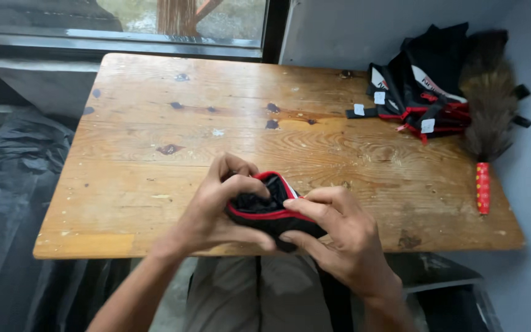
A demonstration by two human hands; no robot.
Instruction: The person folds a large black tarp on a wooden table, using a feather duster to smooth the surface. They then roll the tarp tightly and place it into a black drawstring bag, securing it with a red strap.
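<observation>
Both my hands hold one small black fabric piece with red trim [270, 209] over the near edge of the wooden table [155, 123]. My left hand [219, 206] grips its left side, fingers curled into the open top and thumb underneath. My right hand [339, 237] pinches its right side, fingers across the front. A bit of white shows on the piece by the red edge.
A pile of similar black, red and white fabric pieces with white tags [422, 92] lies at the table's far right. A feather duster with a red handle [487, 117] lies beside it by the wall. A window sill runs behind the table; dark plastic sheeting [13, 203] sits left.
</observation>
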